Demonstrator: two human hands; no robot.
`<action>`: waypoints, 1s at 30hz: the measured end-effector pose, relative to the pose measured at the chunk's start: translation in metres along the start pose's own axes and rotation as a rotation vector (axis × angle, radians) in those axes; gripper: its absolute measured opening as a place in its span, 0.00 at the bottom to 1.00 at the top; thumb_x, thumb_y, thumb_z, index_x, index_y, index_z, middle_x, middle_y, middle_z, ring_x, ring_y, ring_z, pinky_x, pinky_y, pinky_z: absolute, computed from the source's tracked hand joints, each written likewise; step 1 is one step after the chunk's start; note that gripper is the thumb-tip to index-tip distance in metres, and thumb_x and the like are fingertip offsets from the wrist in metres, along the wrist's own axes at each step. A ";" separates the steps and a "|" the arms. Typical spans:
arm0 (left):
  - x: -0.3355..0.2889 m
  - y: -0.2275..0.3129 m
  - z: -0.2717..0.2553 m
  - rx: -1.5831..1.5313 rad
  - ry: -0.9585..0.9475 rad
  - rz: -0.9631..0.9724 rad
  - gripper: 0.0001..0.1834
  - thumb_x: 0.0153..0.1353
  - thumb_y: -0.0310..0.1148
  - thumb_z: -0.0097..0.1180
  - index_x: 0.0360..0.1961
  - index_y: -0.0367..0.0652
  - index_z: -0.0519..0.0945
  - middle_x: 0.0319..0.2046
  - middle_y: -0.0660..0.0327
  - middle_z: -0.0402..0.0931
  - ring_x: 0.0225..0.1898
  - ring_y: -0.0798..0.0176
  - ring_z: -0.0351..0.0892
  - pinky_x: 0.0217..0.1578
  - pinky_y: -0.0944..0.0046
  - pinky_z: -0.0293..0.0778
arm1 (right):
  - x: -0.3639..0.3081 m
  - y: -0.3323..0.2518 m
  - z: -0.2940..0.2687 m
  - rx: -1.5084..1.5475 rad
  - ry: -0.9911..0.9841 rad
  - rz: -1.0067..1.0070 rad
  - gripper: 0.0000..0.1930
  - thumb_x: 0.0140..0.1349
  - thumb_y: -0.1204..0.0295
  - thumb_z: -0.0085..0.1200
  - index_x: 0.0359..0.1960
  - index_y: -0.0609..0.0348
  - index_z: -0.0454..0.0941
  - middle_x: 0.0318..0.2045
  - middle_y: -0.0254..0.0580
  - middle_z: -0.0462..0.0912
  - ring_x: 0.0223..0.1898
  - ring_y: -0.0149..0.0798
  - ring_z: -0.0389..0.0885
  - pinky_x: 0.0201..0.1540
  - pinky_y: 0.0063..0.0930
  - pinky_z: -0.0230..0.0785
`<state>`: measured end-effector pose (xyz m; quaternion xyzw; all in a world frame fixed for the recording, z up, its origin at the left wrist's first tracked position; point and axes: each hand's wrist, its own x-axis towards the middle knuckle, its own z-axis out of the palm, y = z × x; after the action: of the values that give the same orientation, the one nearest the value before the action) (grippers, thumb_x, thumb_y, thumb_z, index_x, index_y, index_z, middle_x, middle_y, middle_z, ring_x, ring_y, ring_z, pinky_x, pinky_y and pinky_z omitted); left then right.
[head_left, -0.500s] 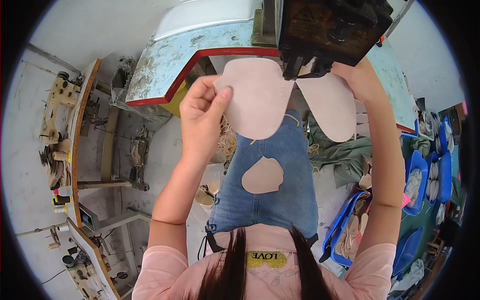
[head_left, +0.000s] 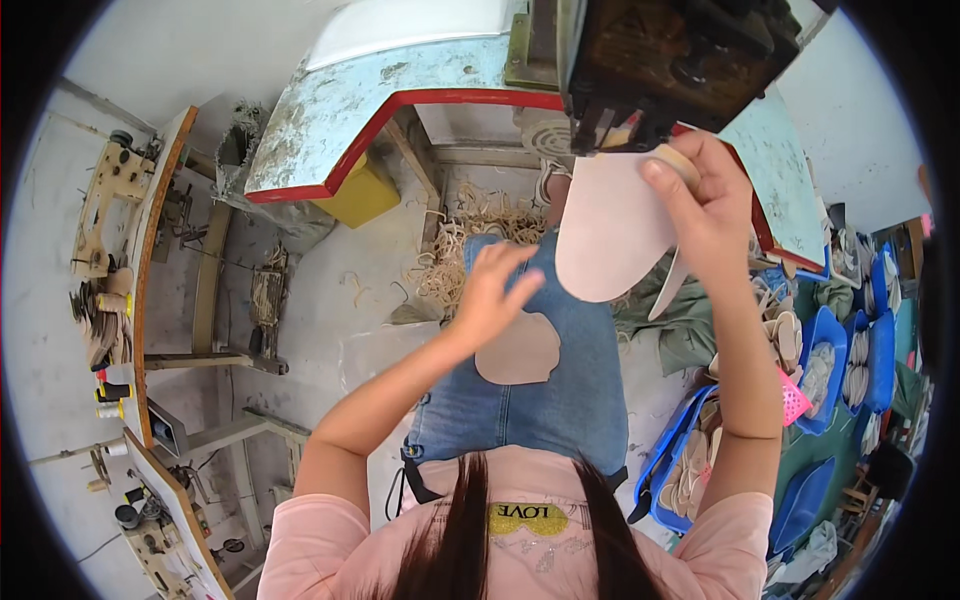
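My right hand is closed on a pale pink shoe-upper piece, pinched between thumb and fingers just below the head of a dark machine. The piece hangs with its rounded end downward. Behind it, beneath my wrist, the narrow edge of a second pale flap shows; whether it is joined to the first I cannot tell. My left hand holds nothing and has its fingers spread above my lap. Below it, a smaller rounded beige piece lies flat on my jeans.
The light-blue worktable has a red cut-out edge around the machine. Pale trimmings heap on the floor underneath, near a yellow bin. At my right stands a blue basket of shoe parts; sewing machines line the left.
My left hand has let go of the large pale piece and come down over my lap. My right hand has come forward into view, gripping the pale piece, which now hangs farther right.
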<state>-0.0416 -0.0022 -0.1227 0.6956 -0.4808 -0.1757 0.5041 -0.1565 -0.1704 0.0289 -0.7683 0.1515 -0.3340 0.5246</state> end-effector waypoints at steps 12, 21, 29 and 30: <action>0.069 0.112 -0.057 -0.655 -0.160 -0.255 0.13 0.53 0.34 0.52 0.33 0.33 0.76 0.25 0.62 0.76 0.24 0.76 0.73 0.24 0.76 0.69 | -0.015 0.021 0.019 -0.157 -0.049 0.089 0.08 0.55 0.69 0.49 0.27 0.61 0.67 0.21 0.25 0.67 0.25 0.19 0.61 0.27 0.13 0.55; 0.059 0.109 -0.071 -0.748 -0.216 -0.378 0.12 0.52 0.32 0.54 0.33 0.33 0.77 0.25 0.60 0.76 0.22 0.73 0.74 0.24 0.74 0.71 | -0.026 0.045 -0.053 -0.257 -0.693 0.319 0.11 0.48 0.72 0.54 0.33 0.62 0.71 0.25 0.33 0.74 0.28 0.24 0.71 0.32 0.18 0.64; 0.061 0.112 -0.054 -0.836 -0.175 -0.389 0.11 0.49 0.30 0.56 0.33 0.34 0.77 0.26 0.58 0.77 0.24 0.71 0.76 0.25 0.73 0.72 | -0.028 0.021 -0.074 -0.108 -0.597 0.437 0.09 0.53 0.70 0.50 0.31 0.63 0.70 0.23 0.29 0.71 0.26 0.20 0.68 0.28 0.15 0.61; 0.064 0.112 -0.056 -0.798 -0.199 -0.389 0.11 0.49 0.30 0.57 0.33 0.34 0.77 0.25 0.58 0.77 0.23 0.71 0.76 0.25 0.74 0.72 | -0.029 0.020 -0.072 -0.185 -0.630 0.421 0.09 0.53 0.70 0.50 0.31 0.63 0.69 0.23 0.28 0.71 0.26 0.20 0.67 0.28 0.15 0.60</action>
<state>-0.0252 -0.0300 0.0140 0.5040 -0.2821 -0.5048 0.6415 -0.2241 -0.2123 0.0167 -0.8293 0.1666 0.0485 0.5312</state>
